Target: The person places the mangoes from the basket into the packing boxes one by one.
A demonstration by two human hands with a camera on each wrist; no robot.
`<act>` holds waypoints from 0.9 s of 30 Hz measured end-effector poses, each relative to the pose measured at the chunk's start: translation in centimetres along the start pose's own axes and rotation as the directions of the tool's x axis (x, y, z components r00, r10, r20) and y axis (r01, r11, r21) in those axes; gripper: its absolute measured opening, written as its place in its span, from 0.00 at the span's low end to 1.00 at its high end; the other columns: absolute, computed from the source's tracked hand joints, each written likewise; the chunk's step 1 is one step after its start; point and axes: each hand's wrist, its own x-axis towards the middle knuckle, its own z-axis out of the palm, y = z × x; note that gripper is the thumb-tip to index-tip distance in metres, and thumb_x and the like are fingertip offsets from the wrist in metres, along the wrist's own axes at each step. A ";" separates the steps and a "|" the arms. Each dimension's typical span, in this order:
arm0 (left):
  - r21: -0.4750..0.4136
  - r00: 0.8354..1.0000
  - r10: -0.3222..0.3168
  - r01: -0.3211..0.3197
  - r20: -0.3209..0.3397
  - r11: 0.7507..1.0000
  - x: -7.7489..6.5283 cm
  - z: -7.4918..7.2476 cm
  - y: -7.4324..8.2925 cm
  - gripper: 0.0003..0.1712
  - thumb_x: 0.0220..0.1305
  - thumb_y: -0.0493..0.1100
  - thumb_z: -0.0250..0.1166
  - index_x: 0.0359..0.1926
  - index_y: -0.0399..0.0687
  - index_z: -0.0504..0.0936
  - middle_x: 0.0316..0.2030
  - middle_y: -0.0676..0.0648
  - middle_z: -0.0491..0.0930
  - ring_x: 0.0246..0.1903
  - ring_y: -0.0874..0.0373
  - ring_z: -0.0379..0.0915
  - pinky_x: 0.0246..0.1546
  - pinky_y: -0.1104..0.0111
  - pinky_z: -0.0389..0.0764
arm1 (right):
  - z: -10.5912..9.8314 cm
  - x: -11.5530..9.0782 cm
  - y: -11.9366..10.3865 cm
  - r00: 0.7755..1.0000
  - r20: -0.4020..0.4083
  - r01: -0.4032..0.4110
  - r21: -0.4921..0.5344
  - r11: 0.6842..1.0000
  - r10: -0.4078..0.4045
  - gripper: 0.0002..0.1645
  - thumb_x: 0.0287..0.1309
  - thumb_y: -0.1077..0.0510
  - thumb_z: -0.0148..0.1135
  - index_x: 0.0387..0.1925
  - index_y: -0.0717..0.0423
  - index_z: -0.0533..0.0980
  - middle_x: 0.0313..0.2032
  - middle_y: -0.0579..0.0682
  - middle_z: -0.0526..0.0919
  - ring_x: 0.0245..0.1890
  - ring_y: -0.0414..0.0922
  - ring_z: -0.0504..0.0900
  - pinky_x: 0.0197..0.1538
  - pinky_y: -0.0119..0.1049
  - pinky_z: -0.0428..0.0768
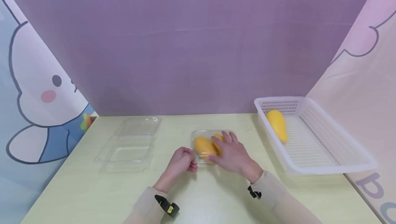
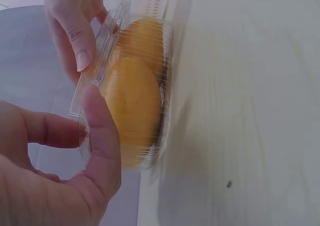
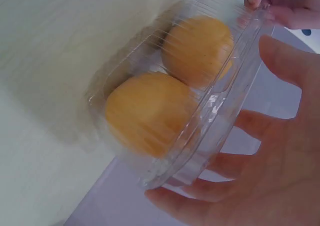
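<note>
Two yellow mangoes [image 3: 150,113] lie side by side inside a clear plastic clamshell box [image 3: 212,113] on the table, its lid down over them. My left hand [image 1: 182,160] pinches the box's rim at its near left corner between thumb and index finger, as the left wrist view shows. Over the right part of the lid spreads my right hand [image 1: 232,155], fingers extended and touching the box's edge. In the head view it partly covers the right mango [image 1: 218,138].
To the right stands a white perforated basket [image 1: 331,169] holding one yellow mango [image 1: 277,125] against its left wall. On the left of the table lies an open, clear clamshell box [image 1: 130,153]. A purple panel [image 1: 198,45] rises behind the table.
</note>
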 end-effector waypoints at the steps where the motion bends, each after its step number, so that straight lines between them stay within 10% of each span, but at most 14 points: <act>1: -0.001 1.000 0.003 -0.003 0.005 1.000 0.0 0.0 0.0 0.17 0.59 0.34 0.53 0.49 0.30 0.66 0.26 0.41 0.78 0.22 0.55 0.78 0.26 0.64 0.84 | 0.0 0.1 0.1 1.000 0.005 0.005 -0.010 1.000 -0.005 0.43 0.53 0.33 0.61 0.67 0.44 0.65 0.69 0.61 0.56 0.69 0.64 0.50 0.55 0.66 0.68; 8: 0.124 0.998 0.065 -0.061 -0.027 0.990 -0.4 -0.5 0.3 0.21 0.62 0.36 0.54 0.54 0.31 0.65 0.29 0.41 0.75 0.20 0.56 0.77 0.25 0.65 0.83 | -0.1 0.7 1.0 0.999 0.026 0.034 -0.034 0.999 -0.033 0.42 0.52 0.34 0.63 0.66 0.45 0.66 0.68 0.61 0.58 0.68 0.65 0.52 0.52 0.67 0.70; 14: 0.332 0.967 0.228 -0.181 -0.109 0.926 -1.7 -2.0 1.4 0.16 0.63 0.37 0.53 0.51 0.36 0.72 0.29 0.45 0.75 0.19 0.58 0.76 0.22 0.66 0.79 | -0.3 1.4 2.3 0.999 0.036 0.031 -0.037 0.999 -0.030 0.43 0.53 0.36 0.63 0.67 0.47 0.64 0.68 0.61 0.57 0.68 0.67 0.51 0.54 0.68 0.68; 22: 0.575 0.893 0.435 -0.299 -0.113 0.762 -3.7 -3.9 3.7 0.08 0.60 0.36 0.55 0.40 0.44 0.78 0.24 0.53 0.75 0.21 0.61 0.69 0.25 0.68 0.72 | -1.0 2.3 3.6 0.998 0.063 0.021 -0.031 0.999 -0.019 0.44 0.53 0.38 0.64 0.68 0.49 0.63 0.68 0.63 0.57 0.68 0.68 0.49 0.55 0.68 0.67; 27: 0.705 0.889 0.453 -0.278 -0.068 0.652 -4.1 -5.3 4.6 0.11 0.61 0.39 0.57 0.45 0.44 0.76 0.28 0.53 0.74 0.24 0.62 0.70 0.26 0.68 0.72 | -1.3 2.6 3.8 0.998 0.069 0.000 -0.021 1.000 0.001 0.44 0.53 0.40 0.65 0.67 0.51 0.63 0.68 0.64 0.57 0.68 0.68 0.49 0.56 0.68 0.66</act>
